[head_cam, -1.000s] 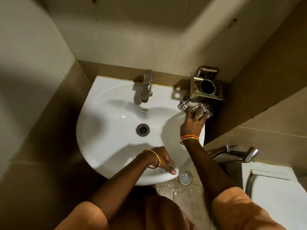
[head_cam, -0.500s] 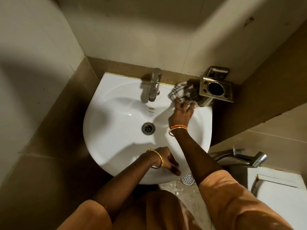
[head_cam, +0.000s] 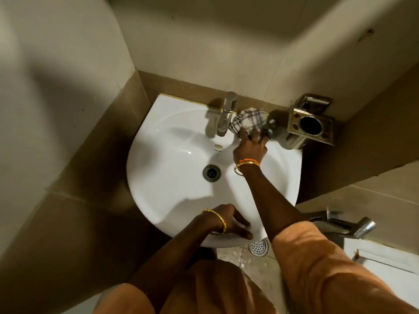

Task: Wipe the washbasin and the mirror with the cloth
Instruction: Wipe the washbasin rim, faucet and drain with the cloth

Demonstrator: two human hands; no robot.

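While the cloth travels: the right hand [head_cam: 250,148] has carried the checked cloth [head_cam: 249,121] leftward along the back ledge of the washbasin [head_cam: 172,177] over the last second, from beside the metal holder [head_cam: 310,123] to just beside the tap [head_cam: 225,114]
Right hand: fingers spread and pressed flat on the near edge of the cloth, pinning it to the ledge; it works by pushing down, not by closing round the fabric
Left hand: the left hand [head_cam: 226,222] has stayed on the front rim of the basin, fingers loosely extended and holding nothing, apparently as a brace
Cloth now: bunched on the ledge between tap and holder, its left edge touching or very nearly touching the tap base; which of the two is too blurred to tell
What the shift means: the rear right corner near the holder looks covered, and the pass is now reaching the tap, so the ledge is being worked right to left
Left to do, as a judgement: the ledge on the tap's far side, the bowl around the drain [head_cam: 211,173] and the front rim all look unwiped
Mirror: not in view, so that half of the task cannot be judged and is probably not begun
Likely snag: the cloth may catch on the tap base
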